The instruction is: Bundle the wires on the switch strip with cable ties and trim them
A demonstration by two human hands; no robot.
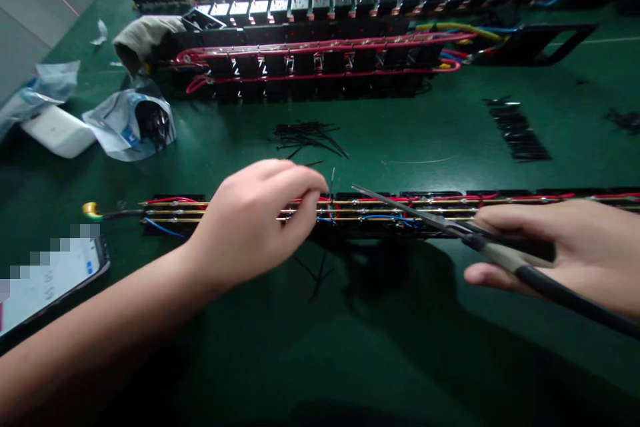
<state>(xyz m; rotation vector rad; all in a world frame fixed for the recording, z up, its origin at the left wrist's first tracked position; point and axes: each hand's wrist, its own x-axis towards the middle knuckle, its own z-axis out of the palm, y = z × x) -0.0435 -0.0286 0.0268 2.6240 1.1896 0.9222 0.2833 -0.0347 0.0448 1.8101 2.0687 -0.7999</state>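
Note:
My left hand (pixel 260 220) is over a long black assembly (pixel 425 199) with brass-coloured rods and red and blue wires. Its thumb and forefinger are pinched together; what they hold, if anything, is hidden. Just right of those fingertips, a thin cable tie end (pixel 333 179) stands up from the rods. A pair of long-nose pliers (pixel 470 235) with grey and black handles is in my right hand (pixel 590 247), fingers and thumb around the handles. The narrow tip points left above the assembly, a short gap from the cable tie end.
A loose pile of black cable ties (pixel 307 135) lies behind the assembly, a neat row of black pieces (pixel 517 130) farther right. Larger wired assemblies (pixel 320 57) fill the back. At left are an opened plastic bag (pixel 117 127), a white case (pixel 57 130) and a phone (pixel 60 273).

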